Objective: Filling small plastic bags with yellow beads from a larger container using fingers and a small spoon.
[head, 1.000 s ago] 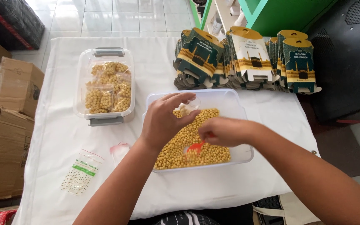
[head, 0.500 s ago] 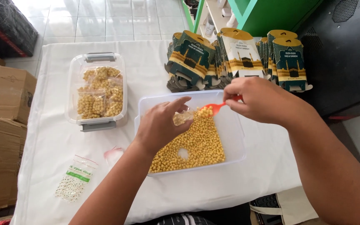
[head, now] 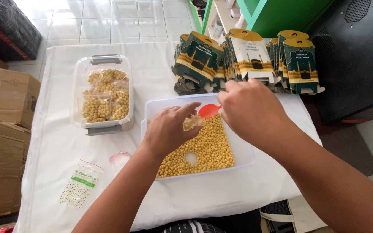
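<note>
A clear plastic tub (head: 243, 155) of yellow chickpea-like beans (head: 203, 151) sits in front of me on the white cloth. My left hand (head: 169, 129) hovers over the tub and pinches a small clear bag (head: 192, 123) partly filled with beans. Above the tub's far side, my right hand (head: 251, 110) holds a small red spoon (head: 209, 111), its bowl touching the bag's mouth.
A lidless clear container (head: 102, 92) with several filled bean bags stands at the left. A stack of empty small bags (head: 80, 183) and a pink scrap (head: 119, 158) lie near the front. Dark green printed cartons (head: 247, 60) line the back. Cardboard boxes (head: 3, 142) stand left of the table.
My right hand rose from the beans with the red spoon and brought it to the bag in my left hand. A bare patch now shows in the beans.
</note>
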